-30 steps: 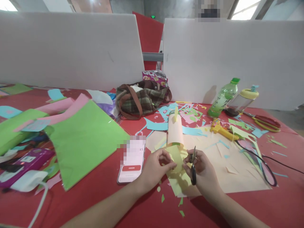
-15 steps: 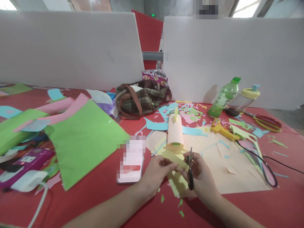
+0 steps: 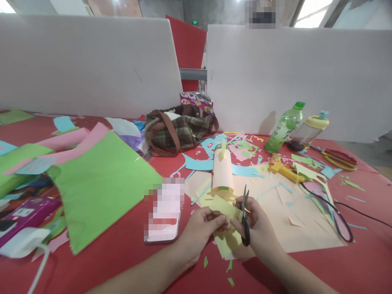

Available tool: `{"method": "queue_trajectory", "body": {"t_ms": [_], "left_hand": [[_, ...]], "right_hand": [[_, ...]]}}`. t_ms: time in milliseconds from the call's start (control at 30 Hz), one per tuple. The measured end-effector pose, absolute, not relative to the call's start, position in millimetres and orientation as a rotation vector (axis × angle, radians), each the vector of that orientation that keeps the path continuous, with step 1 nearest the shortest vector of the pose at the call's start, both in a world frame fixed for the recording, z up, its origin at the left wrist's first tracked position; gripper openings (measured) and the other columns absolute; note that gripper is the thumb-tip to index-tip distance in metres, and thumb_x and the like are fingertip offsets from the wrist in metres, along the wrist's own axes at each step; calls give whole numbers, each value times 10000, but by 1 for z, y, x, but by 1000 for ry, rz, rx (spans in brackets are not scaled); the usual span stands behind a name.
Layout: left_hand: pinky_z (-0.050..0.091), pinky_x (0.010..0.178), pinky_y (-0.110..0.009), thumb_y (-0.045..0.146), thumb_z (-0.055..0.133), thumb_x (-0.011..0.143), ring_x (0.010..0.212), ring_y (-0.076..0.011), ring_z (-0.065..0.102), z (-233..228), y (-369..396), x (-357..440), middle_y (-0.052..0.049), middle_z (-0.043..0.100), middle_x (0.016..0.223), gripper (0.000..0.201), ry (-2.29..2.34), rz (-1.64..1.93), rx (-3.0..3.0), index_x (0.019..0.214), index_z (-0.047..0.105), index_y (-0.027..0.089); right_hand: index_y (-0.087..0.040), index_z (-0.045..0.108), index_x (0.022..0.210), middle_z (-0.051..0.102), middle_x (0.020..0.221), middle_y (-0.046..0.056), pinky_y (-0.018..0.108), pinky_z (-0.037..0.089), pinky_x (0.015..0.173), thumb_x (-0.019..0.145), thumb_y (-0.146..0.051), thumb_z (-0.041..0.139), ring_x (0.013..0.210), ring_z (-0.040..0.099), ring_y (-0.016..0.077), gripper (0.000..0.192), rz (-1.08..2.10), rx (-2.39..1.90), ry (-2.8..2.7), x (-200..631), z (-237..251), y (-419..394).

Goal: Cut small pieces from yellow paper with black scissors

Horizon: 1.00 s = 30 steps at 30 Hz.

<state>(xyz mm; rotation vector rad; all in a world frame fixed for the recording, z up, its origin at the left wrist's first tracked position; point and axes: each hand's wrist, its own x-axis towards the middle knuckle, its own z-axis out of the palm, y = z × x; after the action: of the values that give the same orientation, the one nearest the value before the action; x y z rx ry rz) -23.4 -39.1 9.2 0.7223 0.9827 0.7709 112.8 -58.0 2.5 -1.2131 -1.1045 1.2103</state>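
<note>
Yellow paper (image 3: 225, 207) sits pinched between both hands at the near middle of the red table (image 3: 361, 261). The left hand (image 3: 200, 230) grips its left edge between thumb and fingertips, as it did half a second ago, though it now lies slightly lower and nearer. The right hand (image 3: 260, 228) is closed through the black handles of the scissors (image 3: 245, 214), whose blades point up and away and stand a little parted over the paper's right edge; a second ago they were nearly together. The paper itself has turned: earlier it hung more upright under the peach paper tube (image 3: 222, 173), and now it lies flatter, just near of the tube's base. A second yellow sheet (image 3: 228, 245) rests on the table under the hands. Just left of the left hand lies the phone (image 3: 163, 212), which looks shifted left in view, like everything else, since the camera has swung slightly. Further right, the yellow glue gun (image 3: 283, 168) and its black cord (image 3: 339, 218) lie where they were, well apart from the hands, on the peach sheet (image 3: 303, 228)
</note>
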Motion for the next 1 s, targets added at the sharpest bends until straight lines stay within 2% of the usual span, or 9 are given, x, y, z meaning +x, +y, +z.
{"method": "queue_trajectory", "body": {"t_ms": [200, 433, 600, 833, 1000], "left_hand": [[438, 630, -257, 267, 613, 640, 607, -142, 566, 8, -37, -27, -44, 616, 610, 169, 948, 705, 904, 657, 591, 101], [448, 627, -252, 254, 576, 673, 633, -149, 575, 9, -37, -31, -38, 618, 649, 131, 959, 646, 1103, 690, 579, 123], [456, 574, -251, 280, 572, 679, 599, -153, 576, 8, -37, -31, -40, 599, 609, 165, 959, 652, 1068, 664, 549, 117], [448, 590, -240, 247, 589, 656, 593, -129, 570, 18, -35, -29, -7, 589, 567, 138, 1107, 758, 899, 647, 514, 132], [433, 611, -249, 291, 560, 689, 621, -136, 566, 19, -31, -34, -26, 585, 589, 184, 1092, 816, 896, 630, 518, 122]], "right_hand": [[-228, 438, 866, 509, 695, -20, 221, 469, 484, 621, -164, 628, 565, 556, 126, 317, 1208, -1205, -1122, 114, 0, -56], [-233, 431, 873, 532, 695, -22, 220, 456, 488, 630, -144, 610, 588, 557, 131, 314, 1269, -1212, -1172, 114, 1, -57], [-234, 433, 874, 532, 685, -25, 232, 467, 503, 635, -189, 622, 567, 564, 135, 308, 1283, -1227, -1163, 114, 4, -57], [-239, 464, 886, 503, 659, -40, 221, 440, 540, 644, -193, 624, 597, 527, 122, 294, 1250, -1230, -1114, 118, 4, -58], [-227, 476, 902, 527, 677, -16, 265, 435, 554, 682, -259, 598, 597, 535, 144, 254, 1453, -1129, -1228, 124, 7, -62]]}}
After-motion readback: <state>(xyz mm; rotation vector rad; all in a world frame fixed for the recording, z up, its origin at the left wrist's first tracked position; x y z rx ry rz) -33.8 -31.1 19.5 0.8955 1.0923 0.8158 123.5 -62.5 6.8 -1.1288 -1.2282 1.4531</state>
